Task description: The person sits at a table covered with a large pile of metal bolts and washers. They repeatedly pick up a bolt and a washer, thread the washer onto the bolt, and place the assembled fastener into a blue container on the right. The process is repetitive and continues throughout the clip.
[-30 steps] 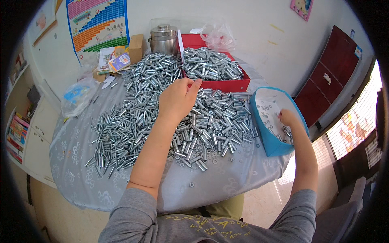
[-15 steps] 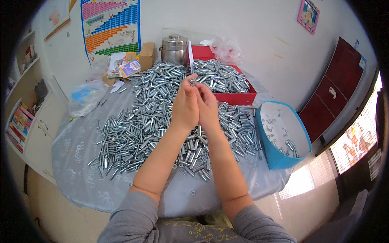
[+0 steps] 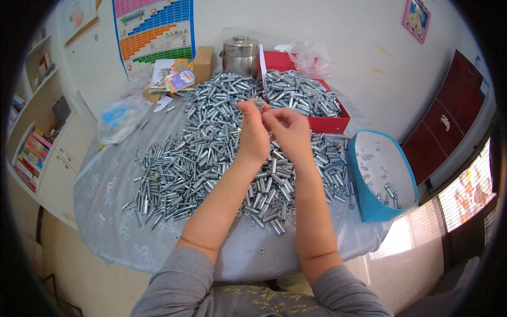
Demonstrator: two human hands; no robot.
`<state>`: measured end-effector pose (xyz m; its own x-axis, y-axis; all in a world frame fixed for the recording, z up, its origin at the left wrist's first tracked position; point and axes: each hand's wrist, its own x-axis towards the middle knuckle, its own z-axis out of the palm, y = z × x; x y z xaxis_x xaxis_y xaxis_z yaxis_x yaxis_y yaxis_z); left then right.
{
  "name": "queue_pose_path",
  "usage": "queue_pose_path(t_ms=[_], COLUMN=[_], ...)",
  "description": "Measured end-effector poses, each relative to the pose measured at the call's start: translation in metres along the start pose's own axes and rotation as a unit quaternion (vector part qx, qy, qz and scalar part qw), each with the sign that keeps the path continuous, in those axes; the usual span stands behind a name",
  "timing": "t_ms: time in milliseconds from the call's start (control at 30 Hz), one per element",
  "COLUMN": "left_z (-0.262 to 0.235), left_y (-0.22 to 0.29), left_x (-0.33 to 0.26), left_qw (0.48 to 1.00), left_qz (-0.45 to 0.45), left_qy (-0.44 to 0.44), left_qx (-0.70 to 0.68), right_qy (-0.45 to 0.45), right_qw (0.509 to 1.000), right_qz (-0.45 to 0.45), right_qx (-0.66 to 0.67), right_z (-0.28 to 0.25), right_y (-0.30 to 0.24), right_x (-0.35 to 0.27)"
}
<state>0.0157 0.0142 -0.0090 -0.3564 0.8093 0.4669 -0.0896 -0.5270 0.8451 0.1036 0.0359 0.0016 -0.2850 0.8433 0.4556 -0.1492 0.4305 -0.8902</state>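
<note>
My left hand point(image 3: 254, 134) is raised over the middle of the heap, closed around a small silvery metal fastener point(image 3: 260, 103). Only the end of it shows above the thumb, so its exact kind is hidden. Close beside it, my right hand point(image 3: 293, 133) has its thumb and forefinger pinched together near the fastener. Whatever lies between those fingertips is too small to make out. Below and around both hands spreads a big pile of metal sleeves and bolts point(image 3: 179, 174), with loose nuts or washers along the near edge.
A red box point(image 3: 327, 124) full of metal sleeves stands at the back, beside a steel pot point(image 3: 241, 58). To the right is a blue-rimmed fabric bin point(image 3: 377, 208) holding rings and a few bolts. A plastic bag point(image 3: 124, 119) and a cardboard box point(image 3: 203, 64) sit at the left.
My hands have moved apart from being pressed together. The right one has turned and now pinches with bent fingers beside the left. The whole view has shifted slightly.
</note>
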Motion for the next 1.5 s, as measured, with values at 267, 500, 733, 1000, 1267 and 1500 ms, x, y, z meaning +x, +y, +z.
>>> queue_pose_path(t_ms=[267,500,733,1000,1267,1500], left_z=[-0.015,-0.012,-0.013,-0.015,-0.011,-0.014], left_y=[0.013,0.019,0.024,0.023,0.024,0.023], left_x=[-0.008,-0.007,-0.004,-0.004,-0.006,-0.004], left_qw=[0.957,0.936,0.896,0.892,0.89,0.898], left_qz=[0.055,0.118,0.136,0.115,0.118,0.126], left_qy=[-0.113,-0.139,-0.138,-0.193,-0.157,-0.151], left_qx=[0.26,0.302,0.401,0.393,0.411,0.395], right_qy=[0.042,-0.033,0.008,-0.028,-0.095,-0.077], right_qw=[0.997,0.993,0.98,0.974,0.988,0.989], right_qz=[-0.015,-0.085,-0.022,0.039,0.017,0.004], right_qx=[-0.067,-0.073,-0.198,-0.219,-0.119,-0.124], right_z=[-0.02,-0.022,-0.02,-0.038,-0.029,-0.027], right_y=[-0.025,-0.018,-0.031,-0.019,-0.017,-0.009], right_x=[0.0,-0.001,-0.008,-0.006,-0.007,-0.001])
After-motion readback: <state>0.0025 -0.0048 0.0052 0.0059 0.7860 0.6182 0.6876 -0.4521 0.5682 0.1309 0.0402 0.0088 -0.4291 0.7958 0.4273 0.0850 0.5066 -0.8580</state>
